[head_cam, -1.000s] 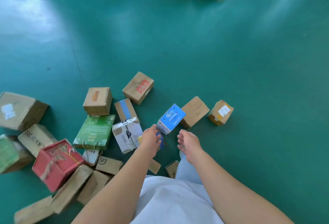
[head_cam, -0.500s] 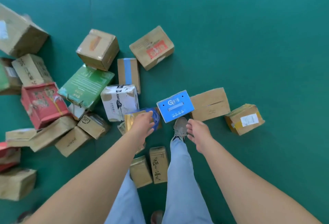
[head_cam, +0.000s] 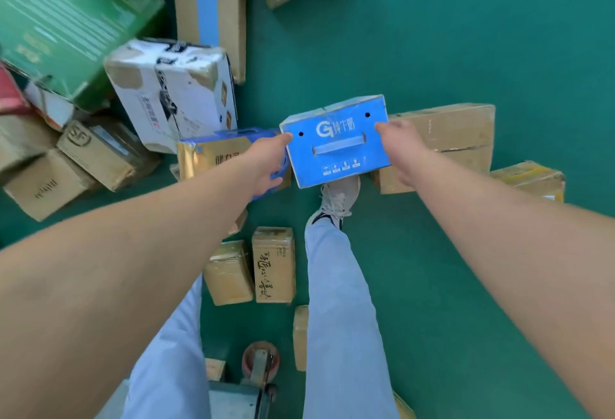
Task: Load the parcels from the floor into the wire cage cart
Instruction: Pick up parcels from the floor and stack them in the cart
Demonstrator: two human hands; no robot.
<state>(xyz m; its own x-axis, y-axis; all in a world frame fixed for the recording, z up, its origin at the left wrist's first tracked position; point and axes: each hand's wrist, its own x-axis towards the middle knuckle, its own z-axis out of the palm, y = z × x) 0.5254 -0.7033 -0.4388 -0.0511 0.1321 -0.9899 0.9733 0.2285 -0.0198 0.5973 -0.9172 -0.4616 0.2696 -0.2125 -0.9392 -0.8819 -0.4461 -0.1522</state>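
Parcels lie scattered on the green floor (head_cam: 466, 52), and your hands, half a second ago short of the blue carton with the slot handle (head_cam: 336, 142), have now closed in on it: your left hand (head_cam: 269, 166) grips its left end, your right hand (head_cam: 399, 149) its right end, fingers curled over the edges. That likely starts the lift. The brown cardboard box (head_cam: 449, 139) sits just behind and the gold box (head_cam: 213, 156) beside; open floor lies to your right
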